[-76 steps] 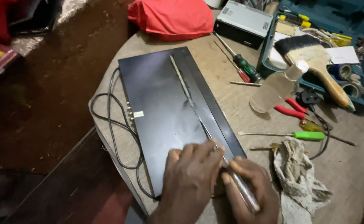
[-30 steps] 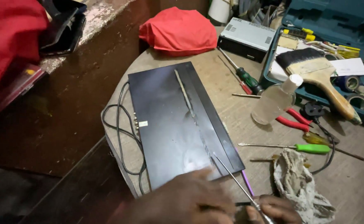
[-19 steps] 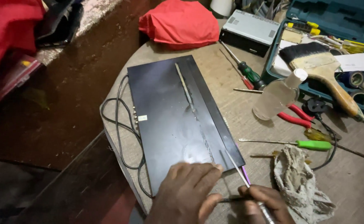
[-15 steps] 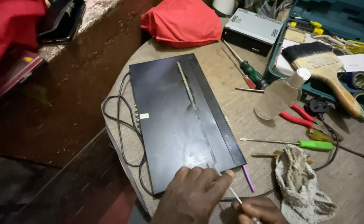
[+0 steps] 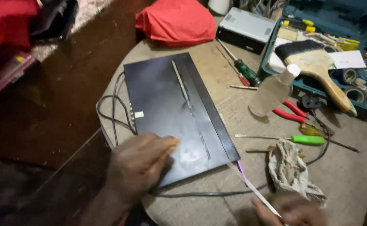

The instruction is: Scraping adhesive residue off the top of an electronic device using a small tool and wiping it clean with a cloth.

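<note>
The black box (image 5: 173, 113) lies flat in the middle of the round surface (image 5: 351, 175), so everything below is relative to that. Left hand (image 5: 139, 165) rests on its near corner, fingers spread and relaxed, grip around nothing. Right hand (image 5: 290, 209) is just off the box's near right corner, grip closed on a thin rod (image 5: 254, 188) that angles up toward that corner. A black cable (image 5: 112, 109) loops off the box's left side and runs along its near edge. Right of the box: dirty rag (image 5: 290, 169), green screwdriver (image 5: 300, 139), red pliers (image 5: 290, 112), clear bottle (image 5: 273, 90), toolbox (image 5: 359, 25) with a paintbrush (image 5: 317, 67). Beyond it, a red cloth (image 5: 177, 21).
</note>
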